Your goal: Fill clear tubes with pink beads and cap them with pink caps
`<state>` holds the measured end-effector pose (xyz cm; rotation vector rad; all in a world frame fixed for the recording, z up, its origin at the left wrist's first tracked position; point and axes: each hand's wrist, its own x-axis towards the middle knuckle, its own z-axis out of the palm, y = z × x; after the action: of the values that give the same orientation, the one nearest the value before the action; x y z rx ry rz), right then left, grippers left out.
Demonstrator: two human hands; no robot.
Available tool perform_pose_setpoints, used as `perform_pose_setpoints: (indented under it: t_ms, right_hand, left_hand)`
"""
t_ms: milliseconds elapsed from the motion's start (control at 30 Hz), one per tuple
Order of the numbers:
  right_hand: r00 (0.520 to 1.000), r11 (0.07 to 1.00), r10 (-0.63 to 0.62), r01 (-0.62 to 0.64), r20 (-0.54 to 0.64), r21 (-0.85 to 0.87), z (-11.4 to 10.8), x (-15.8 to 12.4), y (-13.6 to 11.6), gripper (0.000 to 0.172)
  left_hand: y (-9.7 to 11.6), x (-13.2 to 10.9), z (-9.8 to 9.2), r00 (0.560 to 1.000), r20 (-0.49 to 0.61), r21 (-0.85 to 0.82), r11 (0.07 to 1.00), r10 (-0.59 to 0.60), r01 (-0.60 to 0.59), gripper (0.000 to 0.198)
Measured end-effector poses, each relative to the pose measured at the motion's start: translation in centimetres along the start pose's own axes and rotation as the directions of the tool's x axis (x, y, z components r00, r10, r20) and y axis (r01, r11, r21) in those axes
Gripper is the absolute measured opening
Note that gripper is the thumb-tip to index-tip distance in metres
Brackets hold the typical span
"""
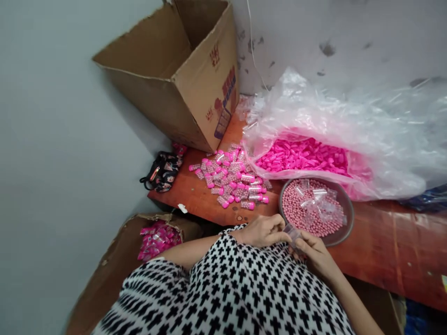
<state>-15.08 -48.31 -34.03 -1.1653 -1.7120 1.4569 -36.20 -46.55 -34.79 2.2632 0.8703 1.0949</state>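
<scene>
Close to my body at the table's front edge, my left hand (266, 231) and my right hand (313, 250) meet around a small clear plastic bottle (292, 233). The fingertips of both hands are closed on it; what is inside it is too small to tell. Just beyond them stands a dark round bowl (350, 215) of pink beads (292, 208), with several clear empty bottles (323, 206) lying on top. Left of the bowl is a loose pile of bead-filled bottles with pink caps (247, 178).
An open plastic bag (391, 144) holding bright pink plastic pieces (303, 156) lies behind the bowl. A large cardboard box (206, 88) stands at the back left of the wooden table (380, 242), near a black patterned pouch (164, 172). Pink packets (159, 239) fill a lower carton.
</scene>
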Motion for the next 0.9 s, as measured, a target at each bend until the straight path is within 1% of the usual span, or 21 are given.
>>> perform_pose_setpoints:
  t_ms: [67,100,167,233,300,367,433,467,500,533,567,600,633,667,700,733,767,800,867,900]
  right_hand:
    - [1.0,1.0,0.003,-0.003,0.009,-0.016,0.6,0.3,-0.2,0.037]
    - [1.0,1.0,0.011,-0.01,0.016,-0.022,0.9,0.4,-0.2,0.038]
    - [0.999,0.999,0.015,-0.014,0.03,-0.033,1.6,0.8,-0.1,0.04]
    - [0.999,0.999,0.01,-0.008,0.037,-0.05,2.2,1.2,0.1,0.042]
    - [1.0,0.997,-0.004,0.007,0.027,-0.08,2.8,1.8,0.0,0.045]
    - [0.999,0.987,-0.044,0.047,0.018,-0.152,3.2,2.0,-0.3,0.047]
    - [0.994,0.957,-0.099,0.105,0.033,-0.271,3.2,1.7,-0.5,0.046]
    - [0.992,0.933,-0.121,0.127,0.037,-0.337,3.0,1.3,-0.5,0.045]
    - [0.991,0.909,-0.129,0.133,0.036,-0.395,2.5,0.8,-0.2,0.042]
    - [0.992,0.893,-0.128,0.121,0.014,-0.434,1.9,0.2,0.2,0.04]
    - [0.992,0.887,-0.122,0.095,-0.032,-0.452,1.1,-0.5,0.7,0.038]
    - [0.989,0.895,-0.109,0.055,-0.098,-0.443,0.3,-1.0,1.3,0.038]
    - [0.977,0.911,-0.099,0.014,-0.186,-0.413,-0.4,-1.5,1.8,0.038]
    - [0.959,0.927,-0.091,-0.017,-0.27,-0.374,-1.0,-1.7,2.2,0.038]
    - [0.936,0.939,-0.086,-0.039,-0.342,-0.343,-1.4,-1.7,2.5,0.038]
    - [0.915,0.937,-0.112,-0.033,-0.388,-0.347,-1.5,-1.4,2.5,0.039]
    - [0.917,0.928,-0.141,-0.009,-0.373,-0.372,-1.6,-0.9,2.3,0.039]
    - [0.912,0.908,-0.188,0.019,-0.365,-0.419,-1.6,0.0,2.1,0.037]
    - [0.906,0.811,-0.278,0.044,-0.319,-0.583,-2.1,2.1,1.7,0.035]
    - [0.906,0.743,-0.3,0.026,-0.298,-0.669,-2.6,3.1,1.6,0.034]
  left_hand:
    - [0.0,-0.4,-0.5,1.0,-0.008,0.051,0.998,-0.025,0.025,0.036]
    - [-0.1,-0.6,-0.7,1.0,-0.008,0.082,0.996,-0.018,0.019,0.036]
    - [-0.4,-1.0,-1.0,0.999,0.016,0.13,0.991,0.029,-0.031,0.033]
    - [-0.9,-1.2,-0.9,0.995,0.054,0.142,0.986,0.08,-0.087,0.029]
    - [-1.4,-1.4,-0.7,0.991,0.06,0.077,0.99,0.117,-0.121,0.027]
    - [-1.7,-1.7,-0.3,0.992,-0.003,-0.039,0.991,0.127,-0.127,0.031]
    - [-1.7,-2.2,-0.2,0.991,-0.064,-0.165,0.978,0.116,-0.125,0.035]
    - [-1.7,-2.6,-0.2,0.992,-0.099,-0.23,0.968,0.078,-0.099,0.036]
    - [-1.6,-3.0,-0.4,0.989,-0.149,-0.305,0.951,-0.004,-0.043,0.038]
    - [-1.5,-3.5,-0.6,0.97,-0.208,-0.394,0.919,-0.123,0.032,0.039]
    - [-1.5,-3.8,-0.9,0.928,-0.266,-0.489,0.866,-0.262,0.105,0.041]
    - [-1.4,-4.1,-1.2,0.866,-0.313,-0.577,0.802,-0.391,0.154,0.042]
    - [-1.3,-4.2,-1.6,0.814,-0.332,-0.642,0.746,-0.476,0.174,0.043]
    - [-1.1,-4.1,-1.9,0.8,-0.327,-0.674,0.718,-0.503,0.176,0.043]
    - [-0.9,-3.8,-2.2,0.825,-0.306,-0.67,0.723,-0.475,0.168,0.041]
    - [-0.7,-3.2,-2.6,0.871,-0.272,-0.636,0.756,-0.41,0.157,0.039]
    - [-0.6,-2.3,-2.9,0.911,-0.243,-0.574,0.806,-0.334,0.143,0.035]
    - [-0.6,-1.2,-3.1,0.937,-0.231,-0.484,0.867,-0.262,0.123,0.031]
    - [-1.2,1.9,-3.2,0.962,-0.264,-0.266,0.964,-0.073,0.0,0.027]
    - [-1.7,3.8,-3.0,0.959,-0.285,-0.183,0.981,0.006,-0.061,0.026]
